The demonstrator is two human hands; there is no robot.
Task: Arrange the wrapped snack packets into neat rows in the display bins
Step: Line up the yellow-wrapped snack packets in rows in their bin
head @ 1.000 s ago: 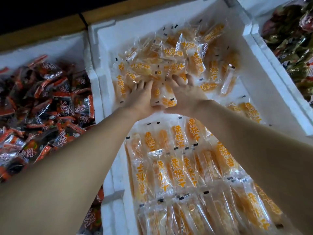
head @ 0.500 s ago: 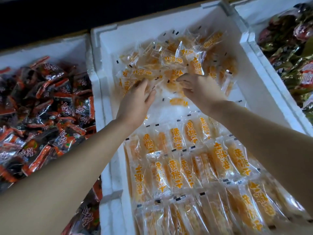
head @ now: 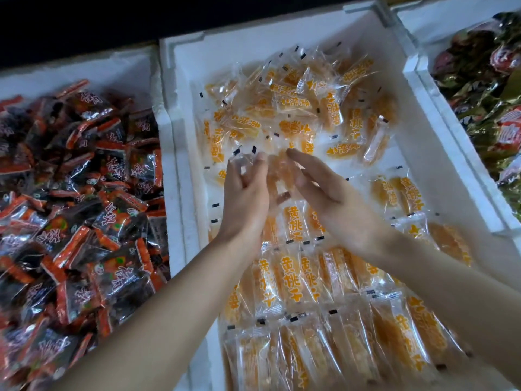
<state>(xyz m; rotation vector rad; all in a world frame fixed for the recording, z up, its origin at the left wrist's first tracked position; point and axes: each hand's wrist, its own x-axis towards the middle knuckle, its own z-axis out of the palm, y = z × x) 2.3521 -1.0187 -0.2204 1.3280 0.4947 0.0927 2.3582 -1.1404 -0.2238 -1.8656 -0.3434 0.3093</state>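
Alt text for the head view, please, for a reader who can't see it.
The left hand and right hand hold clear orange-printed packets between them over a white foam bin, neat rows nearer, a loose pile farther. Red-and-black packets fill the bin to the left; foil-wrapped snacks lie to the right.

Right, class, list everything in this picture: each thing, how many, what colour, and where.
middle foam bin: one, white, centre
loose dried-peach packets: many, clear with orange print, heaped at the middle bin's far end
rowed dried-peach packets: many, same colours, in rows at its near end
held packets: a few, clear and orange, between the hands
left foam bin: one, white, left
red-and-black packets: many, heaped in the left bin
right foam bin: one, white, right edge
foil packets: many, green, gold and red, in the right bin
left hand: one, grips the held packets
right hand: one, straight fingers against them
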